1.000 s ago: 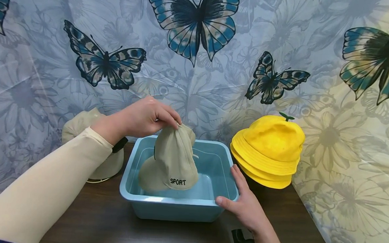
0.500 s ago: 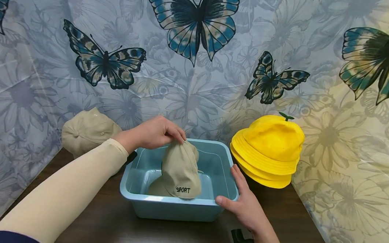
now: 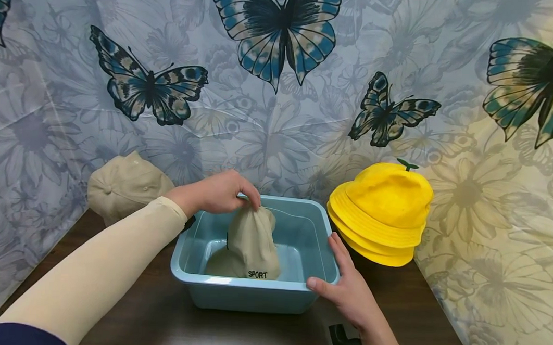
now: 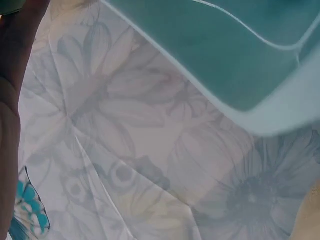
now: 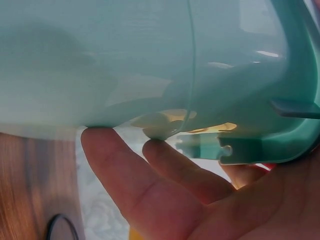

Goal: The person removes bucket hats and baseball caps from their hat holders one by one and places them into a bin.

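In the head view my left hand (image 3: 224, 191) pinches the crown of a beige baseball cap (image 3: 254, 241) marked SPORT. The cap hangs inside a light blue plastic basin (image 3: 251, 296), brim towards the left and its lower edge partly behind the front rim. My right hand (image 3: 349, 288) rests on the basin's front right corner, thumb on the rim and fingers spread along the side. From the right wrist, straight fingers (image 5: 135, 170) touch the basin's outer wall (image 5: 100, 65). The left wrist view catches a basin corner (image 4: 250, 117), with the cap mostly out of sight.
Another beige cap (image 3: 126, 183) stands at the back left, partly behind my left forearm. To the right of the basin is a stack of yellow bucket hats (image 3: 382, 209), the top one with a green sprout. A butterfly-print cloth (image 3: 278, 136) hangs behind the dark wooden table (image 3: 165, 323).
My left hand has lowered the cap into the basin, first shifting right and then slightly back left. The beige cap behind has come further into view. My right hand stays on the corner.
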A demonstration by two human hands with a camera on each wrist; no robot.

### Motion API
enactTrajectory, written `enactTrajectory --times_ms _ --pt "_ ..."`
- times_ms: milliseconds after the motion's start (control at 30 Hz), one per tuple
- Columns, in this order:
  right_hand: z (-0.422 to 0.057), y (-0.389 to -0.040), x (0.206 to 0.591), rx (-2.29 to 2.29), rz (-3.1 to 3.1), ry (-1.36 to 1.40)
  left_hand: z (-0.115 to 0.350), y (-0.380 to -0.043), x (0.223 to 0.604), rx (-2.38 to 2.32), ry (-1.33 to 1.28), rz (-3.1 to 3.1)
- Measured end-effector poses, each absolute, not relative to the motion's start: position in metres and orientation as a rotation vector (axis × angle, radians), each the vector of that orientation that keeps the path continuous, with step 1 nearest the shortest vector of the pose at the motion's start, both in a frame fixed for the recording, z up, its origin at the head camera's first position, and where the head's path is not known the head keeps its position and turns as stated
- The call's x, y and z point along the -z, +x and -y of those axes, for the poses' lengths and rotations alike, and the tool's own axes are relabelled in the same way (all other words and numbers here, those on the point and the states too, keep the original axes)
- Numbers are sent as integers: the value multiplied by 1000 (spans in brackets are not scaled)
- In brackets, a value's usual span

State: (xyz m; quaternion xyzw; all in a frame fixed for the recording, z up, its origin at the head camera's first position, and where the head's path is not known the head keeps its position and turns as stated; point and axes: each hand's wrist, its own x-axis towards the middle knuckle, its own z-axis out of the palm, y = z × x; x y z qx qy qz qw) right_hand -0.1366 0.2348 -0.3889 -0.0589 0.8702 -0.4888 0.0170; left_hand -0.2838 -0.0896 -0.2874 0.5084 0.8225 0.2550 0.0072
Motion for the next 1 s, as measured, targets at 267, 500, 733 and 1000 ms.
enactTrajectory --times_ms 267,500,733,1000 --pt "-234 -138 389 1510 -2715 -179 71 -282 297 -757 1608 -2445" --pt "-234 -137 391 1508 -2732 -178 55 -278 304 -713 1558 -2398" --pt "-236 -136 393 1513 -2754 -210 41 -269 313 -622 1597 -2367" --pt "-236 -137 393 1505 -2750 -213 41 -262 318 -607 1530 -2333"
